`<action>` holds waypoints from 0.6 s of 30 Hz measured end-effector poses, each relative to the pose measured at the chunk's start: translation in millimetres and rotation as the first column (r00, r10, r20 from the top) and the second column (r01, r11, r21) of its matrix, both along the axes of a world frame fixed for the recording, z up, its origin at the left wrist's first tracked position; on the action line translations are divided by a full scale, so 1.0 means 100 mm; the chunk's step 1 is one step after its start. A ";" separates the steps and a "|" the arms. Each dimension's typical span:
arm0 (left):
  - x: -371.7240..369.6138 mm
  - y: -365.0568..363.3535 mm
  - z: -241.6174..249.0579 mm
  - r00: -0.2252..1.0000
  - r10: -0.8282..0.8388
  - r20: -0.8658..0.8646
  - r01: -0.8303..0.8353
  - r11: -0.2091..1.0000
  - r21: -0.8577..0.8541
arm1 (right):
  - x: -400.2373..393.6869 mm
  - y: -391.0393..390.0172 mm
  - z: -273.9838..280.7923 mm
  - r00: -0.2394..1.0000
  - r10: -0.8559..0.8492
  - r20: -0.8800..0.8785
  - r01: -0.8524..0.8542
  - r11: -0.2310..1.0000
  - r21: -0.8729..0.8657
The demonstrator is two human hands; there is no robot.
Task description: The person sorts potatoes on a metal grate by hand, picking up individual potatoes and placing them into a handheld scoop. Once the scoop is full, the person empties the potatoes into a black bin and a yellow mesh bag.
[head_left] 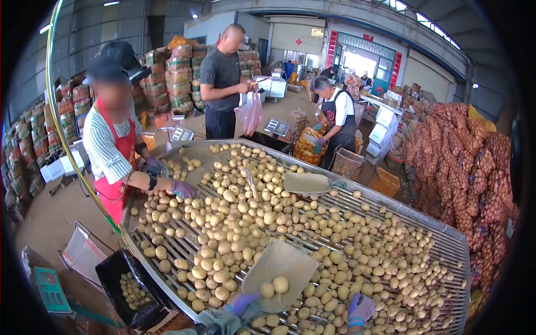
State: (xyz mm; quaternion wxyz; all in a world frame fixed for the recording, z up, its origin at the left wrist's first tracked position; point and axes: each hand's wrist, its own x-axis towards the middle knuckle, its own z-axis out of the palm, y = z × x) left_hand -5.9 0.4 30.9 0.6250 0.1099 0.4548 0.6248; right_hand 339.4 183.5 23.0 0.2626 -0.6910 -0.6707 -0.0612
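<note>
Potatoes lie spread over a large metal roller table. At the bottom, my left hand, in a purple glove and partly blurred, is closed at the lower edge of a grey scoop. Two potatoes rest in that scoop. To its right, my right hand, also in a purple glove, reaches over the potatoes with its fingers close to them; nothing shows in its grasp. Another scoop lies on the potatoes near the far edge.
A co-worker in a red apron has gloved hands on the table's left side. Two people stand beyond it, one bending over a filled net bag. A black-lined crate sits lower left. Red net sacks are piled at right.
</note>
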 end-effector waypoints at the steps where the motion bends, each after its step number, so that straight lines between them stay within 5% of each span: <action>1: 0.04 -0.01 0.08 0.999 0.035 0.012 -0.034 0.998 -0.052 | -0.02 -0.03 0.02 1.000 -0.006 -0.018 0.006 1.000 0.000; 7: 0.16 -0.04 0.37 0.995 0.067 -0.081 -0.074 0.993 -0.094 | -0.03 -0.08 0.17 0.997 -0.002 -0.081 -0.005 0.996 -0.084; 13: 0.13 0.01 -0.02 0.980 0.110 -0.168 -0.095 0.991 0.093 | -0.03 -0.06 0.13 0.996 -0.022 -0.087 0.021 1.000 -0.013; 18: 0.14 0.01 -0.03 0.984 0.136 -0.117 -0.127 0.988 0.086 | -0.04 -0.10 0.16 0.994 -0.028 -0.101 0.023 0.999 -0.049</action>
